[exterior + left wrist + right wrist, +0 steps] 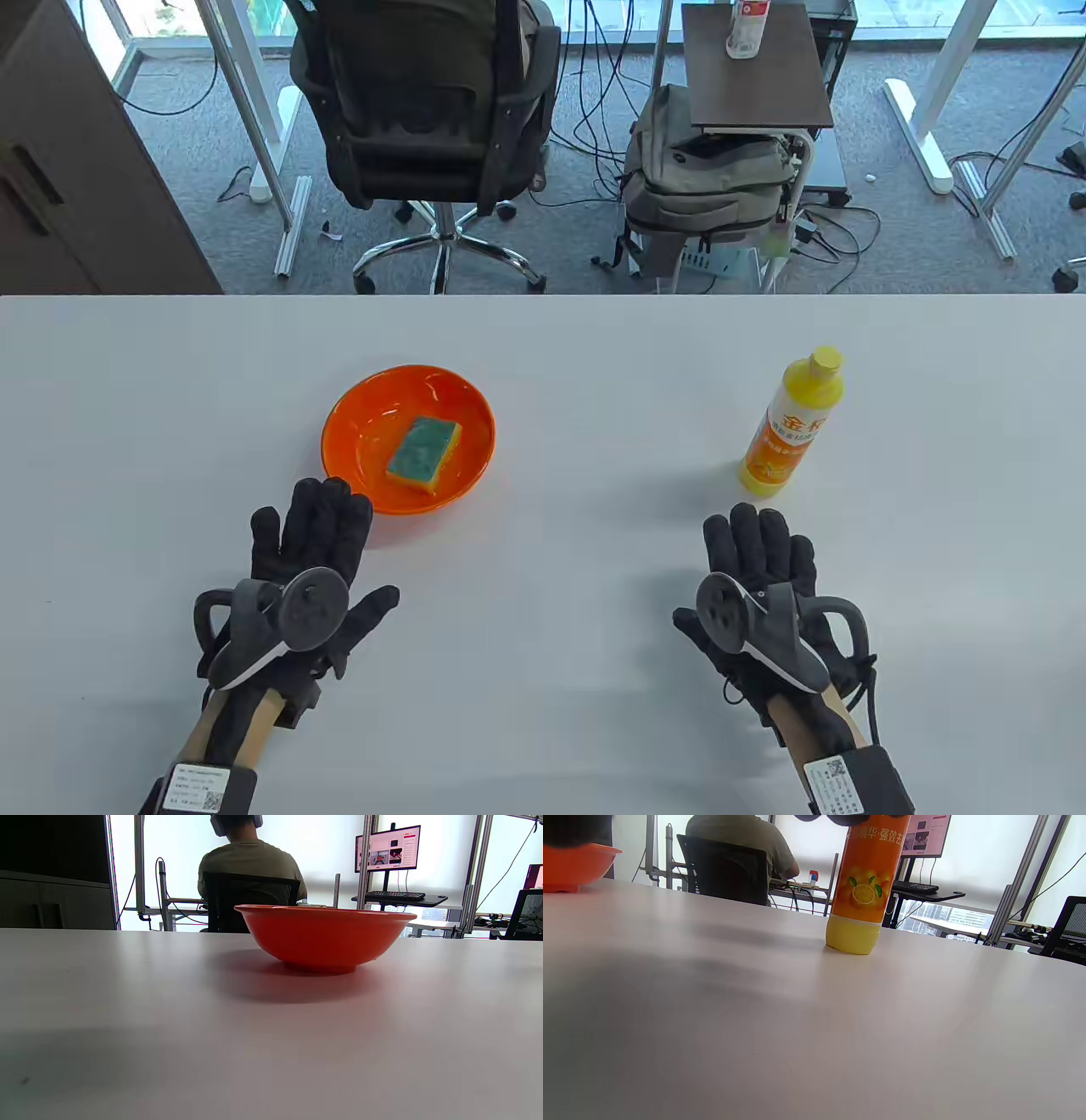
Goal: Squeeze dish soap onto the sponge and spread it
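My left hand (299,570) lies flat on the white table (560,543), fingers spread wide and holding nothing; just beyond its fingertips stands the orange bowl (356,416), its near rim almost touching them, and inside it the sponge (423,454) lies green side up, tilted against the bowl's slope. My right hand (764,586) rests palm down too, fingers extended and close together, gripping nothing; the yellow dish soap bottle (792,422) stands upright just ahead of its fingertips, cap on, well apart from the bowl off to that hand's left.
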Action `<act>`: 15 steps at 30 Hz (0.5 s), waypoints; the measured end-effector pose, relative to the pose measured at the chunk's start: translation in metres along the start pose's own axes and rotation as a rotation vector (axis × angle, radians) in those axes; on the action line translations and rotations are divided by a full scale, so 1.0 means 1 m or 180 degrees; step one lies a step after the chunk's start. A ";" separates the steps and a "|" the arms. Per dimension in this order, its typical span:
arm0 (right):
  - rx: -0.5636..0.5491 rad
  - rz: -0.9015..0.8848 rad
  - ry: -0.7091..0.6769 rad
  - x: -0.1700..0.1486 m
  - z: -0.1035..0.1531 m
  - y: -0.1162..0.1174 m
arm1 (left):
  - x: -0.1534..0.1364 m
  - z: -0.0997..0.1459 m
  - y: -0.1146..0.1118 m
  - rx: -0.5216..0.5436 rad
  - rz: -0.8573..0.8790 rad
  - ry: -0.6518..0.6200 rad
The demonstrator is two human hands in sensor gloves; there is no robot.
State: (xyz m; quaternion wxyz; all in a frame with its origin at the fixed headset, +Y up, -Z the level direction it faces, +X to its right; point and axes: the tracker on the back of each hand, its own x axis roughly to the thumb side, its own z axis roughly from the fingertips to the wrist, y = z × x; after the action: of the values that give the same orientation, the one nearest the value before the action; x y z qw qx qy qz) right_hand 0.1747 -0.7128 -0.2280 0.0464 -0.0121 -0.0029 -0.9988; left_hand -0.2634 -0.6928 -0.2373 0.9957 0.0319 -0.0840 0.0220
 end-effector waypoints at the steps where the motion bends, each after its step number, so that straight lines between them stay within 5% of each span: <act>1: 0.0002 0.0000 -0.0001 0.000 0.000 0.000 | 0.000 0.000 0.000 0.0000 -0.0001 0.0002; 15: -0.0018 -0.0005 0.0008 0.000 0.001 0.000 | -0.001 -0.004 -0.001 0.0111 0.0181 0.0132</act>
State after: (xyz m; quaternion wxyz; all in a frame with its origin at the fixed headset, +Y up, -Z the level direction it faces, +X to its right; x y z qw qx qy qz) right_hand 0.1745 -0.7127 -0.2273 0.0457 -0.0110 0.0000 -0.9989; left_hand -0.2637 -0.6932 -0.2419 0.9955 0.0464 -0.0638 0.0524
